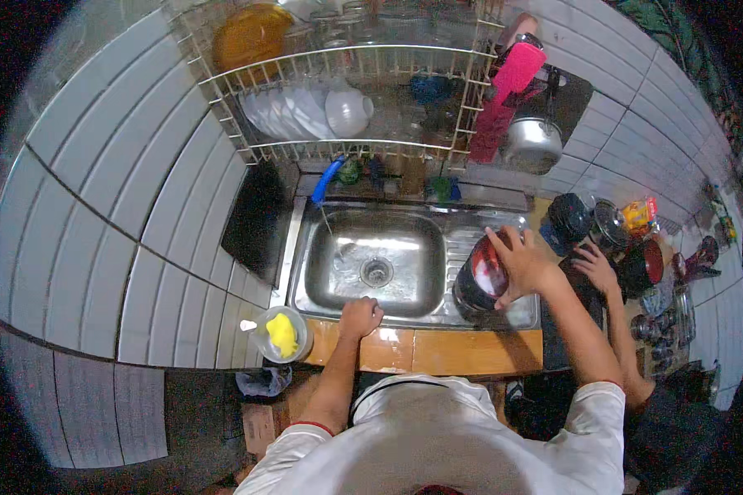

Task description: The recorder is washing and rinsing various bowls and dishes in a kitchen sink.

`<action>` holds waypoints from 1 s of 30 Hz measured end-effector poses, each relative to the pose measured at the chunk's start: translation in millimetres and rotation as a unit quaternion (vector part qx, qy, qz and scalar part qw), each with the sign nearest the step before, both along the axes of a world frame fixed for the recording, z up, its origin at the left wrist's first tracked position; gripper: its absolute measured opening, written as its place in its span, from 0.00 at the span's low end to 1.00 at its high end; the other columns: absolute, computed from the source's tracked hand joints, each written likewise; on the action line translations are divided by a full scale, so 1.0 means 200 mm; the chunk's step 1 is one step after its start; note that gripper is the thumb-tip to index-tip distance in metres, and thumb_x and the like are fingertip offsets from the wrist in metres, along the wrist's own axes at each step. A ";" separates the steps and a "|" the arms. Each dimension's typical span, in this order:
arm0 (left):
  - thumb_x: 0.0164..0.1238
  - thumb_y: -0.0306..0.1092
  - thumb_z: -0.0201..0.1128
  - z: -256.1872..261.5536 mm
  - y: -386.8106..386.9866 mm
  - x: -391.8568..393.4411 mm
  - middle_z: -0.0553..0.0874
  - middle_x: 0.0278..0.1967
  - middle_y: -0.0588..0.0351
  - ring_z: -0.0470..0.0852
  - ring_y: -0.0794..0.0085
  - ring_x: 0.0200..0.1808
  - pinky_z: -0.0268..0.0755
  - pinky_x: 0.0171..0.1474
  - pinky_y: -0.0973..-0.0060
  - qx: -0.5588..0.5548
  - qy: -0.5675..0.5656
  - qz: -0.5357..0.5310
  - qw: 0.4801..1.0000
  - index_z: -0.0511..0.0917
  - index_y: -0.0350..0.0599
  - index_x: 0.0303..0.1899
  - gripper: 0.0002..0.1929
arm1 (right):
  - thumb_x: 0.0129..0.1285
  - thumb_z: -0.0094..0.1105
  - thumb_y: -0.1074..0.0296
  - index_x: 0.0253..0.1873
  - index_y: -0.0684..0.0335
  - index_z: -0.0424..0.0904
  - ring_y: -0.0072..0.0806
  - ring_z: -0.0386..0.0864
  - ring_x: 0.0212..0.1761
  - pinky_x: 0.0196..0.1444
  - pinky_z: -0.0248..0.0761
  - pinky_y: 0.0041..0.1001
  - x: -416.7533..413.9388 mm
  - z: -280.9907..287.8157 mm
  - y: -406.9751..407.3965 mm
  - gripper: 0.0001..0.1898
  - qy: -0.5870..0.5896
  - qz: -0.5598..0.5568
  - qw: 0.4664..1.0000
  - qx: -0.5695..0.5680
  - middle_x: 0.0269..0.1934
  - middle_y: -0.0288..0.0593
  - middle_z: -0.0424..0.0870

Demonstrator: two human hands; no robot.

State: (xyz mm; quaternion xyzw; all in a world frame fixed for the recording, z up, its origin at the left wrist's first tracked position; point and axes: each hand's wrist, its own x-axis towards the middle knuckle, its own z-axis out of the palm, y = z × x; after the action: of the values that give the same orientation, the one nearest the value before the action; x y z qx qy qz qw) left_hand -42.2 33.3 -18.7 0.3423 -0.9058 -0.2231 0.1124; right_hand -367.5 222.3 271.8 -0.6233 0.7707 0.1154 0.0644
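My right hand [523, 266] spans the rim of a dark pot [469, 296] with a red inside, fingers spread and thumb on the near side. The pot stands tilted on the ribbed drainboard [523, 318] of the steel sink, and something whitish shows inside it, too blurred to name. Curled into a loose fist, my left hand [360, 317] rests on the sink's front edge with nothing visible in it. From a blue spout [328, 180], a thin stream of water falls into the sink basin [378, 241].
A clear tub [304, 337] with a yellow cloth or sponge stands left of the sink. Above hangs a wire dish rack [353, 145] with plates and a white bowl [348, 112]. On the right, another person's hand [596, 267] reaches among pots [641, 263] and lids.
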 end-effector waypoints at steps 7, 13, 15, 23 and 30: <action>0.64 0.45 0.60 0.02 0.00 0.01 0.89 0.38 0.38 0.88 0.42 0.42 0.79 0.51 0.48 0.000 0.015 0.002 1.000 0.87 0.41 0.36 0.17 | 0.23 0.90 0.37 0.86 0.50 0.41 0.68 0.61 0.76 0.73 0.66 0.57 -0.04 0.03 -0.07 0.83 -0.038 0.027 0.998 0.036 0.76 0.66 0.60; 0.65 0.48 0.61 0.00 -0.01 0.01 0.89 0.39 0.41 0.88 0.45 0.43 0.80 0.51 0.49 0.007 -0.006 -0.010 1.000 0.87 0.41 0.37 0.18 | 0.30 0.87 0.35 0.83 0.55 0.51 0.69 0.66 0.72 0.72 0.68 0.56 -0.08 0.12 -0.06 0.74 -0.056 0.056 0.996 0.039 0.73 0.66 0.64; 0.66 0.49 0.62 -0.01 0.00 0.01 0.90 0.40 0.42 0.88 0.45 0.44 0.80 0.52 0.49 0.002 -0.010 -0.010 1.000 0.87 0.41 0.37 0.18 | 0.30 0.87 0.35 0.83 0.56 0.52 0.67 0.67 0.71 0.72 0.67 0.55 -0.09 0.24 -0.07 0.74 -0.092 0.073 0.993 -0.004 0.72 0.64 0.65; 0.66 0.46 0.63 0.01 0.00 0.04 0.89 0.39 0.44 0.88 0.47 0.44 0.79 0.50 0.49 0.013 0.037 0.001 0.999 0.86 0.43 0.37 0.15 | 0.32 0.90 0.42 0.83 0.62 0.48 0.57 0.59 0.80 0.82 0.55 0.49 0.13 0.54 -0.17 0.74 -0.242 0.218 0.913 -0.246 0.77 0.61 0.60; 0.65 0.40 0.68 0.10 0.05 0.07 0.88 0.33 0.46 0.89 0.50 0.42 0.79 0.49 0.55 0.075 0.123 0.132 0.981 0.82 0.44 0.49 0.15 | 0.36 0.92 0.61 0.86 0.54 0.41 0.41 0.67 0.77 0.78 0.63 0.42 0.56 -0.23 -0.53 0.75 -0.742 0.040 0.578 -0.337 0.78 0.46 0.61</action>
State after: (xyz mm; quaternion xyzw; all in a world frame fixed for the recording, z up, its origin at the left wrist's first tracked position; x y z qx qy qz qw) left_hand -28.4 42.9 1.7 0.4358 -0.8126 -0.3146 0.2255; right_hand -255.1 116.2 226.7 -0.4985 0.4121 -0.6529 0.3942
